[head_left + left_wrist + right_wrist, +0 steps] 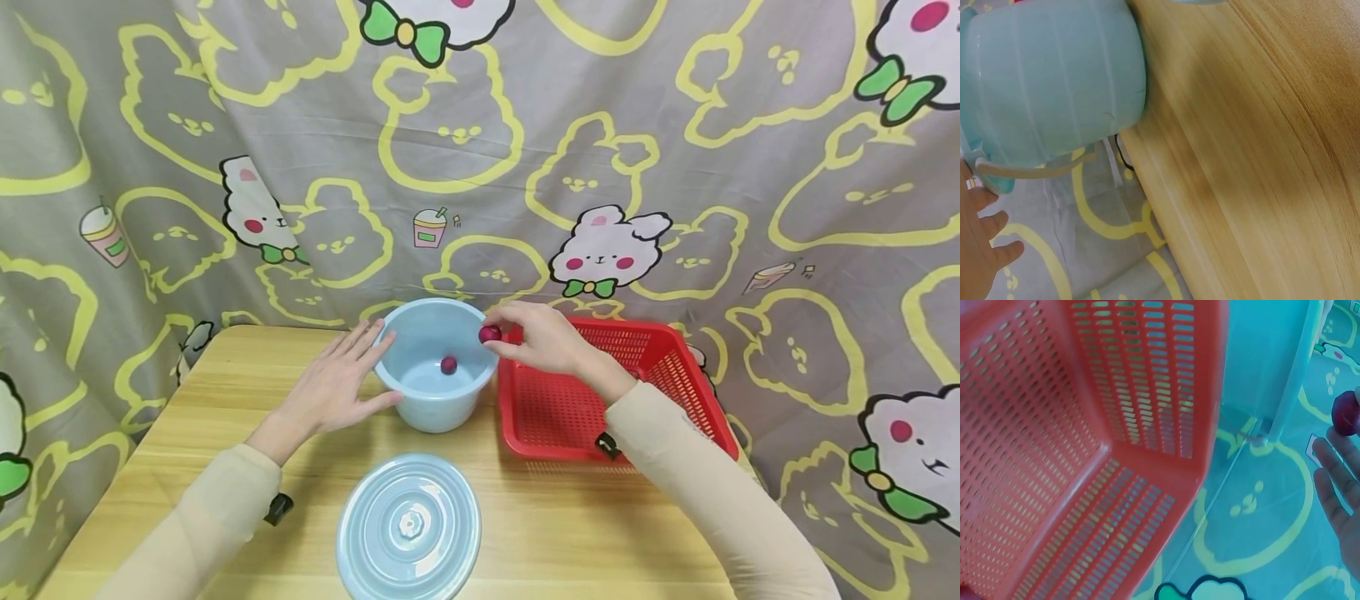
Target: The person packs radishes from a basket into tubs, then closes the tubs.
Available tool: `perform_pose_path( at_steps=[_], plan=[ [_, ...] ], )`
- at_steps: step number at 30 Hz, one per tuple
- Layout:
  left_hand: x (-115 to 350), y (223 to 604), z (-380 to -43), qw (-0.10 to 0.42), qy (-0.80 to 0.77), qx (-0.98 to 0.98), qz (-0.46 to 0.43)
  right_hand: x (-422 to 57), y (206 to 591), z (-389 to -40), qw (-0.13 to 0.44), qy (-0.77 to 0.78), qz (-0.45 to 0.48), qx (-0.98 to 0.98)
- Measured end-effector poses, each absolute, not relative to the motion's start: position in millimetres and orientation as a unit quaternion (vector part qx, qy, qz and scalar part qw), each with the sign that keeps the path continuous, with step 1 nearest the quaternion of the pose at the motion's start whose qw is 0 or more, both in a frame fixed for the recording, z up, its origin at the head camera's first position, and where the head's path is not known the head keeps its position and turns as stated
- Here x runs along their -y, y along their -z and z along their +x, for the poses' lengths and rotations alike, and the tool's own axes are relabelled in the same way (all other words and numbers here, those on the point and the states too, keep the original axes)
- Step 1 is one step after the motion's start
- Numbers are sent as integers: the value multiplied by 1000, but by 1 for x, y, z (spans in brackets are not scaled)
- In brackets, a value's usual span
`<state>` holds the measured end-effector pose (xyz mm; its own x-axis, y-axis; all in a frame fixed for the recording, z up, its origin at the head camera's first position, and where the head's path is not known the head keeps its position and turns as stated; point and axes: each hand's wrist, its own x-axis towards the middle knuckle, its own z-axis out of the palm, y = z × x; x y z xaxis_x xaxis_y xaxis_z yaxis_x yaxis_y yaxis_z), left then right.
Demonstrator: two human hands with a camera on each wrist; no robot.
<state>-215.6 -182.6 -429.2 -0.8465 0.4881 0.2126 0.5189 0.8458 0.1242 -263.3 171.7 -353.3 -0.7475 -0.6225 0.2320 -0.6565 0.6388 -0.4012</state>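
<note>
A light blue bucket (pixel 437 412) stands on the wooden table, and one dark red plum (pixel 448 365) lies on its bottom. My left hand (pixel 337 383) rests at the bucket's left rim, its fingers spread and nearly straight. Above the opposite rim, my right hand (pixel 543 337) pinches another plum (pixel 490 334) between thumb and fingertips. That same plum (pixel 1346 413) shows at the right edge of the right wrist view. Under my right forearm sits a red perforated basket (pixel 517 417), partly hidden by the arm. A dark red bit (pixel 969 592) shows in its corner.
The bucket's round blue lid (pixel 408 525) lies knob up on the table (pixel 187 417), in front of the bucket. A pale handle (pixel 1029 170) hangs along the bucket's side. Behind the table hangs a grey patterned curtain (pixel 330 142).
</note>
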Motion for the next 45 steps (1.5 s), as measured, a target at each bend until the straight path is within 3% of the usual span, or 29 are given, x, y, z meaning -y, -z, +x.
perform_pose_path(
  at_steps=[18,45],
  plan=[
    [184,431,-215,77,86,959,-259,-118,381,-269,3,-217,388,896],
    [183,430,-215,84,93,957,-263,-113,387,-269,-11,-180,378,908]
  ],
)
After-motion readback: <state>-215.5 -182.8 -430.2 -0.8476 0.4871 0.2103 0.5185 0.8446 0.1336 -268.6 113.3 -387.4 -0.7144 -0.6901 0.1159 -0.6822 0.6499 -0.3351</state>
